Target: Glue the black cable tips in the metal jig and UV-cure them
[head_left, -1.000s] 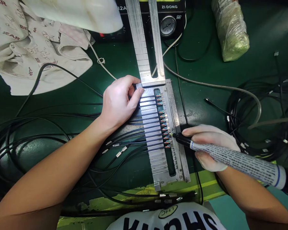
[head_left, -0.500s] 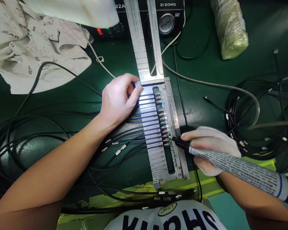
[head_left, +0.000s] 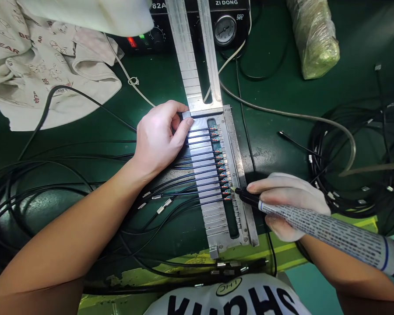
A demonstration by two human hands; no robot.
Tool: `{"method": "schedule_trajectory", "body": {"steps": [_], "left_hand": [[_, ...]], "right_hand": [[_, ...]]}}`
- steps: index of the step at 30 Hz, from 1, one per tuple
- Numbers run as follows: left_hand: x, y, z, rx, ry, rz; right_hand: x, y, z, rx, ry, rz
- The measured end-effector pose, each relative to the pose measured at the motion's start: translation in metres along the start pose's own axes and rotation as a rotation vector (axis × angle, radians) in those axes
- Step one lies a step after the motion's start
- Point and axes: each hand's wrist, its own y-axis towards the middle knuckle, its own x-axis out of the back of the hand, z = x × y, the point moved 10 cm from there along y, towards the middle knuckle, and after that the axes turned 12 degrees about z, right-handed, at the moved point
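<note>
Thumb and index finger of my left hand [head_left: 160, 131] pinch the upper left corner of a slotted metal fixture [head_left: 213, 216]. Several black cables [head_left: 202, 178] lie side by side across its grooves, their stripped ends and small green boards [head_left: 223, 174] sitting over the slot. In a white glove, my right hand [head_left: 292, 197] grips a marker pen [head_left: 325, 229] with a printed grey barrel and black collar. Its pale tip is at one of the lower boards; whether it touches is too small to tell. A second metal fixture [head_left: 192, 78] adjoins the first at the top.
A black station with a gauge [head_left: 225, 30] stands at the back. Printed cloth [head_left: 62, 83] lies back left, a plastic-wrapped bundle [head_left: 317, 43] back right. Coiled black cables [head_left: 328, 175] are on the right; more loose cables [head_left: 46, 188] spread left. A grey hose [head_left: 282, 113] crosses the right side.
The view has shifted slightly, so the fixture and left hand appear a little further left. Both hands keep their holds, and the pen tip stays by the same lower boards.
</note>
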Motion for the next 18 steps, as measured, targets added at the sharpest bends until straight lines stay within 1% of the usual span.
{"method": "schedule_trajectory", "body": {"steps": [5,9,12,18], "left_hand": [[-0.0011,0.0005,0.0007,0.015,0.024,0.007],[-0.0013,0.0005,0.0002,0.002,0.035,0.008],[-0.0010,0.0003,0.0009,-0.003,0.022,0.006],[-0.0030,0.0002,0.0040,0.031,-0.016,0.032]], "right_hand": [[0.0016,-0.0008,0.0007,-0.001,0.023,-0.011],[0.0020,-0.0004,0.0014,-0.012,0.018,-0.004],[0.0022,-0.0002,0.0010,-0.021,0.011,-0.003],[0.0025,0.0000,0.0017,-0.011,0.020,-0.011]]}}
